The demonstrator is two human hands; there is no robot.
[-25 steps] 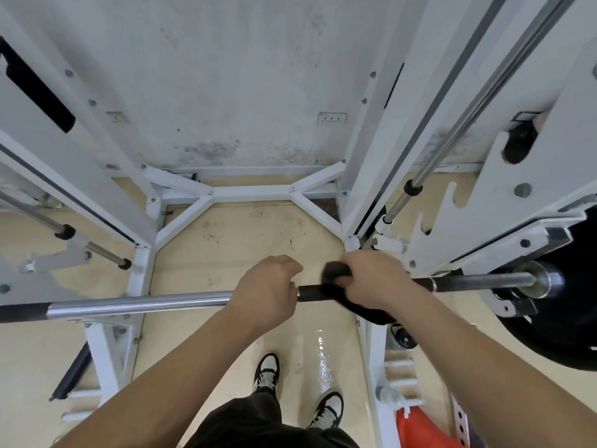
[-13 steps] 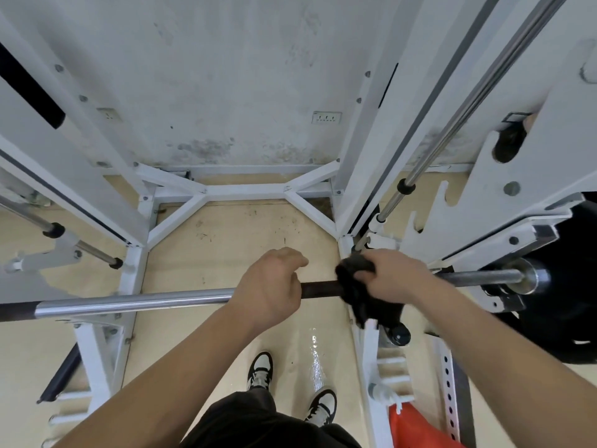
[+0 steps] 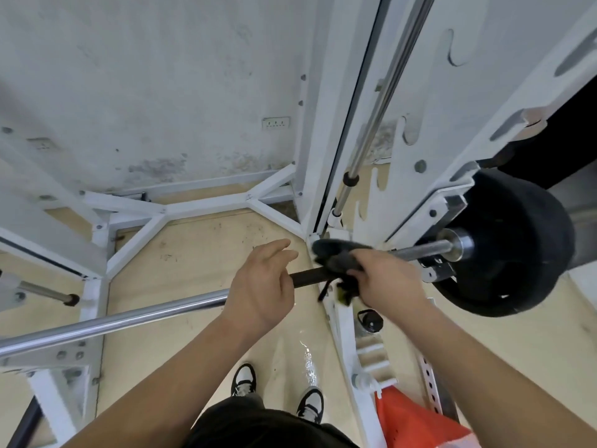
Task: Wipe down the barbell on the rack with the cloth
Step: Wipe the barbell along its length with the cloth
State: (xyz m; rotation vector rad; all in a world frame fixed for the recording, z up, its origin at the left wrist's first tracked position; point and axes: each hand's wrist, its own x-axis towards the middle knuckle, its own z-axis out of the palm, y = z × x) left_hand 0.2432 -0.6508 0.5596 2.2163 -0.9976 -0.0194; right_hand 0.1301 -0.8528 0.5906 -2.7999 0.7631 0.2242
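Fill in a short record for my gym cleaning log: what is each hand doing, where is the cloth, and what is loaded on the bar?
left hand: rests on the barbell where chrome meets the dark section, fingers reaching past it
right hand: grips the cloth
cloth: dark, bunched over the bar beside the right upright of the rack
load: black weight plate on the right end

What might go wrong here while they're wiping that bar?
The right hand holds the cloth on the barbell right beside the rack upright, so fingers or the cloth's hanging end might get pinched or snagged there. The floor by the shoes has a shiny, possibly wet patch, a slip risk. The left hand only rests on the barbell, so it may roll.
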